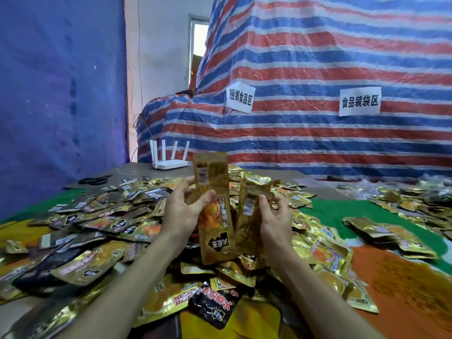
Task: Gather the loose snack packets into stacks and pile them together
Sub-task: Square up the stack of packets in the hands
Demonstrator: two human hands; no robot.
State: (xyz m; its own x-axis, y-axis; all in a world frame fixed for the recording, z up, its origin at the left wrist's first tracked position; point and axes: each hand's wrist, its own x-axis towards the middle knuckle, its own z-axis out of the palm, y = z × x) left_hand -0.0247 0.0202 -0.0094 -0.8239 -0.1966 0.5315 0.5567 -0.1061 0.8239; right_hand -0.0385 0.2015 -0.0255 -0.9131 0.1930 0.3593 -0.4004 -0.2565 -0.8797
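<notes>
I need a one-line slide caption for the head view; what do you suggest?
Left hand and right hand each hold gold packets upright over a loose heap, router behind.

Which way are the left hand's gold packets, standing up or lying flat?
Standing up. The left hand pinches the gold packets above the pile, their long edges running up and down.

Router (168,162) behind the packet heap (102,231) — scissors (94,180) left.
</notes>
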